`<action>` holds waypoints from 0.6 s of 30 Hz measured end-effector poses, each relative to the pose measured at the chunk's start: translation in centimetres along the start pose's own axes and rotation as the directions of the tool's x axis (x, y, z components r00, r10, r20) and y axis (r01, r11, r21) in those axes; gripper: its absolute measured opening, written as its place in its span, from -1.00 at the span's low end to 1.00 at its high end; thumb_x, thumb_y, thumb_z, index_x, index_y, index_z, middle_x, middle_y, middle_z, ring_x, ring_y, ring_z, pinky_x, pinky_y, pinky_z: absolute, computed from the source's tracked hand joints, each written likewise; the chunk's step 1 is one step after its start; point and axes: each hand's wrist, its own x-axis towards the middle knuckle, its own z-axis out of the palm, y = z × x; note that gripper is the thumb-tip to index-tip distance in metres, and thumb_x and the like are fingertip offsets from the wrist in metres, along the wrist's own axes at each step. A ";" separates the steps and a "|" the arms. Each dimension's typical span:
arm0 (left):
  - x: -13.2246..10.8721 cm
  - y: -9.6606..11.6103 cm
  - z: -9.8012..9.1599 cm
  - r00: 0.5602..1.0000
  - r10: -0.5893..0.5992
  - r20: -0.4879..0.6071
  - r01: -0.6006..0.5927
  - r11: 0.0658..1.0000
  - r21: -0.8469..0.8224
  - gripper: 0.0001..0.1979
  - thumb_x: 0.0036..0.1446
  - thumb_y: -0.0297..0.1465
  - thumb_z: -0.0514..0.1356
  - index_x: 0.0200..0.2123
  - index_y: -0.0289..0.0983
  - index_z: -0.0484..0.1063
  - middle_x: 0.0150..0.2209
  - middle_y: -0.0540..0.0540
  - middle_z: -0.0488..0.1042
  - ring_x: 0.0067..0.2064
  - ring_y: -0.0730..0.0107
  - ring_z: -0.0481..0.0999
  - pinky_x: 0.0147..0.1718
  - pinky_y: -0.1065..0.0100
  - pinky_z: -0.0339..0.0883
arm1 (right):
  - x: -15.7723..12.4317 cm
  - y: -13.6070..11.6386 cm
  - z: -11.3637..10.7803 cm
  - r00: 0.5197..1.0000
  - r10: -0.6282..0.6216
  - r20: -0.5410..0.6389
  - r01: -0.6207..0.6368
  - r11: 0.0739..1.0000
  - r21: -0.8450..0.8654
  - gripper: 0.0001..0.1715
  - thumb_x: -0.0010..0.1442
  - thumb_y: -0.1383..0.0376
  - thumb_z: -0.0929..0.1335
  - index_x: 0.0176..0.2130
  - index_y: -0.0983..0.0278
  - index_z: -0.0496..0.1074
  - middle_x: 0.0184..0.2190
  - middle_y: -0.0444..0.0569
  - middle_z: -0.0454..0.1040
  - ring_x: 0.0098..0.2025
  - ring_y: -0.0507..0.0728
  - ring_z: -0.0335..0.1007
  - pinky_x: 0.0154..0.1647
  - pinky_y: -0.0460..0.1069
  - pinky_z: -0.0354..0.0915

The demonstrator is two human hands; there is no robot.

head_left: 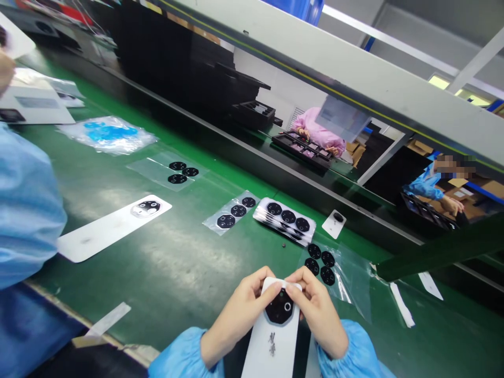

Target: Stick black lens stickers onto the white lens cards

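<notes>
A white phone-shaped panel [285,349] with dark lettering is between my hands at the lower middle, its lower end cut off by the frame. A black octagonal camera piece [277,313] sits at its upper end. My left hand [244,303] grips the panel's upper left edge, thumb pressed near the top of the camera piece. From the right, my right hand [319,310] closes on the upper right edge, its thumb meeting the left one. Fingers behind the panel are hidden. Beyond the right hand, several black octagonal discs [327,275] lie on a clear plastic bag [354,286].
A stack of white cards with black discs [260,214], a small bag with discs [214,226] and a long white panel [102,233] lie on the green table [173,273]. A co-worker's blue sleeve [27,210] is at left. A green post [437,252] stands right.
</notes>
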 end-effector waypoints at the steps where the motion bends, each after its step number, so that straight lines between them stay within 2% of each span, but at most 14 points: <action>1: 0.1 -0.1 0.0 1.000 -0.008 0.007 0.008 1.000 0.013 -0.62 0.07 -0.08 0.17 -0.50 -0.26 0.20 -0.54 0.10 0.23 -0.46 0.50 0.22 -0.49 0.47 0.10 | -0.1 0.1 0.0 1.000 -0.017 -0.009 0.017 1.000 -0.024 -0.61 0.19 0.00 0.30 -0.35 0.28 0.31 -0.57 -0.22 0.25 -0.52 -0.04 0.14 -0.54 -0.14 0.09; 4: 0.4 -0.4 0.4 0.999 -0.031 0.011 0.031 1.000 0.003 -0.61 0.02 -0.09 0.22 -0.51 -0.25 0.16 -0.56 0.12 0.21 -0.49 0.51 0.21 -0.53 0.48 0.07 | -0.1 0.4 0.2 0.998 -0.048 -0.038 0.046 0.998 -0.042 -0.63 0.21 0.02 0.28 -0.37 0.28 0.30 -0.57 -0.22 0.26 -0.51 -0.03 0.14 -0.49 -0.12 0.10; 9: 0.6 -0.2 0.6 0.998 -0.033 -0.052 0.031 0.999 -0.045 -0.60 0.00 -0.09 0.22 -0.53 -0.24 0.14 -0.59 0.14 0.20 -0.54 0.54 0.19 -0.56 0.50 0.06 | 0.1 0.7 0.6 0.997 0.053 -0.062 -0.048 0.996 0.078 -0.52 0.17 -0.11 0.25 -0.32 0.26 0.26 -0.62 -0.27 0.21 -0.66 -0.08 0.08 -0.68 -0.16 0.03; 12: 0.8 0.2 0.0 0.989 -0.016 -0.147 0.005 0.997 -0.078 -0.62 0.04 -0.09 0.18 -0.51 -0.23 0.13 -0.59 0.14 0.20 -0.56 0.55 0.19 -0.59 0.51 0.06 | -0.7 1.1 0.4 0.992 0.118 0.046 -0.124 0.982 0.146 -0.46 0.07 -0.14 0.32 -0.24 0.24 0.22 -0.59 -0.26 0.26 -0.61 -0.04 0.19 -0.67 -0.17 0.14; 15: 0.8 0.8 -0.8 0.974 0.005 -0.228 -0.029 0.994 -0.102 -0.63 0.07 -0.07 0.17 -0.47 -0.22 0.16 -0.58 0.15 0.22 -0.56 0.55 0.20 -0.59 0.52 0.08 | -2.0 1.3 0.0 0.967 0.184 0.178 -0.208 0.970 0.128 -0.53 0.00 -0.03 0.43 -0.33 0.26 0.26 -0.54 -0.21 0.29 -0.54 -0.04 0.20 -0.64 -0.19 0.14; 18: 0.9 1.3 -1.3 0.962 0.033 -0.270 -0.068 0.990 -0.121 -0.63 0.08 -0.05 0.17 -0.45 -0.23 0.21 -0.55 0.11 0.27 -0.52 0.51 0.26 -0.54 0.49 0.15 | -2.7 0.4 -0.9 0.968 0.177 0.177 -0.201 0.971 0.130 -0.60 0.03 0.03 0.43 -0.38 0.29 0.31 -0.56 -0.19 0.32 -0.57 -0.07 0.14 -0.61 -0.18 0.08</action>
